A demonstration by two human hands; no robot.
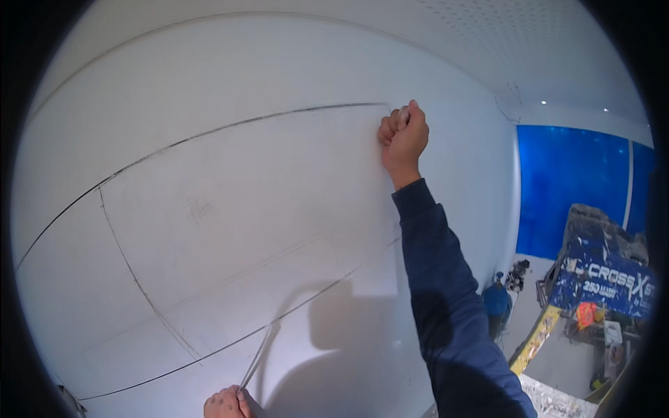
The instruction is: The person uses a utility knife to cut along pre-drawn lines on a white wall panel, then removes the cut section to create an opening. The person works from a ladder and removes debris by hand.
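My right hand (404, 136) is raised against a white wall (251, 202), its fingers curled closed at the right end of a long dark line (279, 114). Whatever lies inside those fingers is hidden. Low in the picture, my left hand (226, 404) is partly cut off by the lower edge. Its fingers close on a thin grey strip (259, 354), which slants up toward a second, lower dark line (306, 302). A fainter line (132, 272) joins the two on the left. Shadows of my head and arm fall on the lower wall.
At right, a worn blue printed cover (613, 272) sits above a yellow bar (535, 341) and several tools. A blue cylinder (496, 306) stands on the floor near the wall. Blue panels (571, 188) fill the far side, beneath a partly perforated ceiling (502, 31).
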